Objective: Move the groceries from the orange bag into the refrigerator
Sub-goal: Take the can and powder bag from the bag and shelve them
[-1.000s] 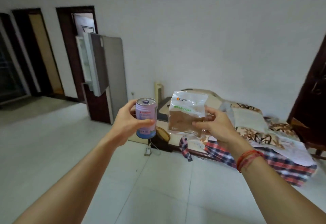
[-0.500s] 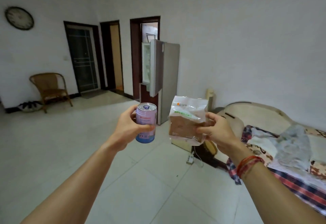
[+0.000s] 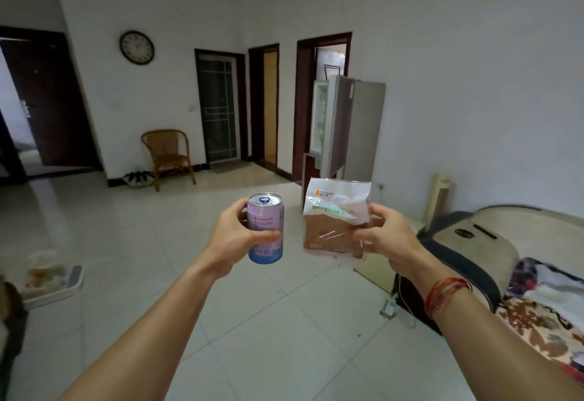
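Observation:
My left hand [image 3: 234, 236] grips a pink and blue drink can [image 3: 264, 227], held upright at chest height. My right hand [image 3: 384, 238] pinches a clear packet of brown bread [image 3: 333, 220] by its right edge. The refrigerator [image 3: 346, 125] stands across the room against the right wall, straight beyond both hands, with its upper door swung open to the left. The orange bag is out of view.
A bed with patterned covers [image 3: 518, 277] runs along the right side. A wicker chair [image 3: 167, 155] stands by the far wall under a clock [image 3: 136, 47]. A white tray [image 3: 53, 283] lies on the floor at the left. Tiled floor [image 3: 189, 274] stretches toward the refrigerator.
The view has swung left, bringing more of the room and the chair into sight. The refrigerator now sits centre frame. Both hands keep their items at the same height.

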Demonstrator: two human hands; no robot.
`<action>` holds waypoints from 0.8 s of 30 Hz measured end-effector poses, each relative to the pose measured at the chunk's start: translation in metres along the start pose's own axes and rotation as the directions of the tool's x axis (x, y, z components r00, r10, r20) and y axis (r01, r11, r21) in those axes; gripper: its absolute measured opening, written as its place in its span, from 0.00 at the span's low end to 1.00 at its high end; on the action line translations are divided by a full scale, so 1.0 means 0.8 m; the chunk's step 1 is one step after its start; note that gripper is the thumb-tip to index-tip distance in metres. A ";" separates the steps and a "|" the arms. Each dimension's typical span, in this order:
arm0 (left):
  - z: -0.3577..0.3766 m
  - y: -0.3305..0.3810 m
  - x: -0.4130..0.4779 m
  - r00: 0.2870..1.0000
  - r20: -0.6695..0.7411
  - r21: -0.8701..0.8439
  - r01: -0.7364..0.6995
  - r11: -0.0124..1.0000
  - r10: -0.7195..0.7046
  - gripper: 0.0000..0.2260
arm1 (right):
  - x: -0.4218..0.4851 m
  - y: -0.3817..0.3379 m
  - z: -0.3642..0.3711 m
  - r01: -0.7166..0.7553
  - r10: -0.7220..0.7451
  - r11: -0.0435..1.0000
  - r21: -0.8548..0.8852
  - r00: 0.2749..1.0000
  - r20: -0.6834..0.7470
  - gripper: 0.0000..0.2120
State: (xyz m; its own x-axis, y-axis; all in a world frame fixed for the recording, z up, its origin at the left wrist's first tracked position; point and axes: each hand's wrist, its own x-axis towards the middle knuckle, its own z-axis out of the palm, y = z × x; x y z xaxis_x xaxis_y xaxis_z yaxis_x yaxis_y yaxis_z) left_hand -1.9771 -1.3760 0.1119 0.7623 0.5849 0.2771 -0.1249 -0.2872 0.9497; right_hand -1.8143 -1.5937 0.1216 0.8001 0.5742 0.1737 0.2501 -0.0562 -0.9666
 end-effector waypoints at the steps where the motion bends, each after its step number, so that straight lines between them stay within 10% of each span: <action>1: 0.003 -0.001 0.003 1.000 -0.007 -0.003 0.002 1.000 -0.002 0.26 | 0.006 0.002 -0.002 -0.002 0.002 1.000 -0.001 1.000 0.005 0.22; 24: -0.044 -0.076 0.177 0.989 -0.149 0.007 -0.002 1.000 0.003 0.29 | 0.231 0.051 0.066 -0.005 0.005 1.000 0.002 0.993 0.116 0.19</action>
State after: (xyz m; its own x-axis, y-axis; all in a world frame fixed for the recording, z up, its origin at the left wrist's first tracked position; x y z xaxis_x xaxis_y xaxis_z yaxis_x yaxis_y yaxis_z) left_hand -1.8838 -1.2490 0.0981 0.6588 0.6907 0.2983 -0.1218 -0.2934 0.9482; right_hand -1.6854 -1.4470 0.1046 0.7329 0.6646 0.1458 0.2449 -0.0578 -0.9678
